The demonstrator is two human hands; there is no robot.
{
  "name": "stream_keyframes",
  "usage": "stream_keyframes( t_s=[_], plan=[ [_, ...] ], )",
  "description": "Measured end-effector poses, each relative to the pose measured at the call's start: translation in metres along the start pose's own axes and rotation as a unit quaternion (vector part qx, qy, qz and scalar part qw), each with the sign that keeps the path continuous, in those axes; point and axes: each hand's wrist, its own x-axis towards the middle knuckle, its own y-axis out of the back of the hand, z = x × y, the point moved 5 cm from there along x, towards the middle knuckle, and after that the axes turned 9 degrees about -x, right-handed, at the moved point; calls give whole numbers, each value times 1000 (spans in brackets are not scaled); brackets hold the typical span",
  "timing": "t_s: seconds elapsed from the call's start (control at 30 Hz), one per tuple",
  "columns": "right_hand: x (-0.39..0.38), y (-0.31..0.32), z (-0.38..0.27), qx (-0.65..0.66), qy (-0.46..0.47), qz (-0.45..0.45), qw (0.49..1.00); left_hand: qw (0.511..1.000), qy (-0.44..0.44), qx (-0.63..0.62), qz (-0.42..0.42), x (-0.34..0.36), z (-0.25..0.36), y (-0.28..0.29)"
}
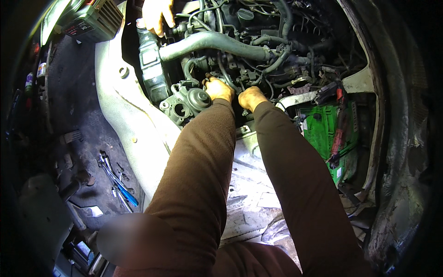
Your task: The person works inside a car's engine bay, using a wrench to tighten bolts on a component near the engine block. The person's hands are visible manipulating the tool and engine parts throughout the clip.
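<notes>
Both my hands reach down into the engine bay. My left hand (218, 89) is closed, its fingers bent among the hoses and metal parts beside a grey metal housing (188, 105) with a round cap and a round opening. What its fingertips grip is hidden. Just to its right, my right hand (252, 98) is curled like a fist, its fingers turned down out of sight; I cannot make out what they hold. A thick grey pipe (217, 42) crosses beyond my hands. Another person's hand (158, 16) rests near the black ribbed air duct (154, 64).
A green battery (318, 127) with a red-wrapped cable (339, 129) sits at the right. Along the left runs a pale body panel (122, 101). A dark oil container (99, 21) stands at the upper left. Wrenches and a blue-handled tool (125, 193) lie at the lower left.
</notes>
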Motion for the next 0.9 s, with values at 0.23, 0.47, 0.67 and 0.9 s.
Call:
stream_keyframes(
  t_s=[0.23,0.47,0.67,0.9],
  plan=[
    [72,-36,39,-169,69,26,983,999,-35,-38,6,-10,21,-13],
    [39,-13,26,-84,55,56,993,998,-37,-32,31,-8,18,-11],
    [32,-22,43,519,-116,4,847,997,-35,-56,25,-3,12,-11],
    [28,-13,37,312,-43,29,949,998,-41,-38,42,-5,14,-10]
  ],
)
